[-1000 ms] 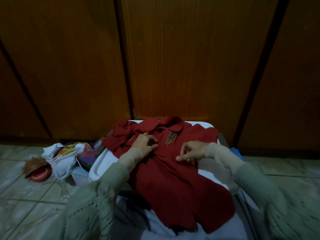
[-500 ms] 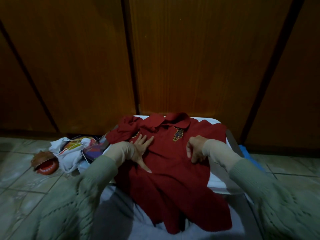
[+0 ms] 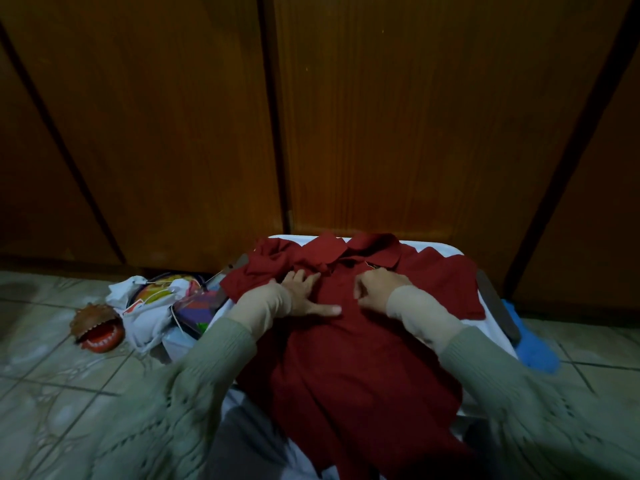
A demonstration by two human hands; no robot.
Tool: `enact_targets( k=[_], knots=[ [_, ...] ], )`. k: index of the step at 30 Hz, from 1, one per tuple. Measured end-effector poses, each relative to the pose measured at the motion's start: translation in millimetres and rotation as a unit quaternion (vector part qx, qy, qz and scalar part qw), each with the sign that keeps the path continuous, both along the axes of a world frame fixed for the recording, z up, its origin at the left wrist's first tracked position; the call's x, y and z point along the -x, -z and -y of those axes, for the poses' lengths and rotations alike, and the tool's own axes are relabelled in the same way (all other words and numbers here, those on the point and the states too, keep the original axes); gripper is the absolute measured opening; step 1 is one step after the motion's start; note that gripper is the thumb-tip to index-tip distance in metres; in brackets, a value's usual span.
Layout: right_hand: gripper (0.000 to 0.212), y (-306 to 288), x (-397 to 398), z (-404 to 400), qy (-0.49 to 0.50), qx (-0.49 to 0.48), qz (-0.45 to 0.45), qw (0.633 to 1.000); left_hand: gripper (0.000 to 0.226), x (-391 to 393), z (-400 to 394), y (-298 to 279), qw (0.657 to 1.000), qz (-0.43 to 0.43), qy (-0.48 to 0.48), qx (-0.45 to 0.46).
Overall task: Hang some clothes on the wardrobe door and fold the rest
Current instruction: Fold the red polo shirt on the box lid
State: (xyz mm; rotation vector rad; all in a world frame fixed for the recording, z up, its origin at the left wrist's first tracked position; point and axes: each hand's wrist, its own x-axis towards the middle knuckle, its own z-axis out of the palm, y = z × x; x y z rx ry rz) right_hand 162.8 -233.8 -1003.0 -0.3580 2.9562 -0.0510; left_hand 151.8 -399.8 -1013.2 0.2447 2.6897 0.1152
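Shirt (image 3: 363, 344) flat on white surface (image 3: 446, 249), collar at far edge; left hand (image 3: 304, 296) pressing flat, right hand (image 3: 377, 291) pinching chest cloth.

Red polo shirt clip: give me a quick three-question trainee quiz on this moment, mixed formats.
1. True or false: the red polo shirt hangs on the wardrobe door.
2. Multiple choice: how does the left hand lie? A) flat on the shirt, fingers straight B) gripping a hanger C) off the shirt
3. Fill in: on the floor tiles, left of the shirt beside the white bag, lies a toy with an open, toothed ____.

Key: 1 false; 2 A; 3 mouth. The right hand rests curled near the collar.
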Motion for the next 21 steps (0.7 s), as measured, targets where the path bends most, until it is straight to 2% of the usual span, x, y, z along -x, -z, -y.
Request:
enact_targets(
  k=[3,4,6,9,11,13,15,16,19,21],
  knots=[
    [0.033,10,4,6,-0.040,0.020,-0.008,0.999,0.074,9,-3,-9,0.999,0.035,0.009,0.028],
    [0.031,12,4,7,-0.041,0.015,-0.021,0.999,0.067,11,-3,-13,0.998,0.059,0.014,0.011],
    [0.028,11,6,7,-0.035,0.012,-0.048,0.998,0.045,14,-1,-18,0.992,0.099,0.007,-0.074],
    [0.028,6,12,7,-0.016,0.017,-0.056,0.998,0.014,16,-2,-12,0.962,0.139,-0.086,-0.220],
    [0.032,6,17,7,-0.003,0.019,-0.054,0.998,0.009,21,-5,-1,0.957,0.081,-0.117,-0.253],
    [0.038,12,20,9,0.011,0.021,-0.040,0.999,0.014,29,-6,10,0.965,-0.029,-0.099,-0.242],
    [0.039,20,24,11,0.030,0.036,-0.054,0.997,0.014,34,-5,20,0.955,-0.091,-0.090,-0.267],
    [0.039,24,27,12,0.046,0.048,-0.071,0.995,0.018,37,-4,25,0.957,-0.116,-0.079,-0.255],
    [0.046,33,38,16,0.109,0.106,-0.110,0.982,0.039,44,0,31,0.963,-0.227,-0.052,-0.139],
    [0.047,36,47,21,0.143,0.124,-0.119,0.975,0.044,52,-1,33,0.952,-0.248,-0.045,-0.173]
  ],
)
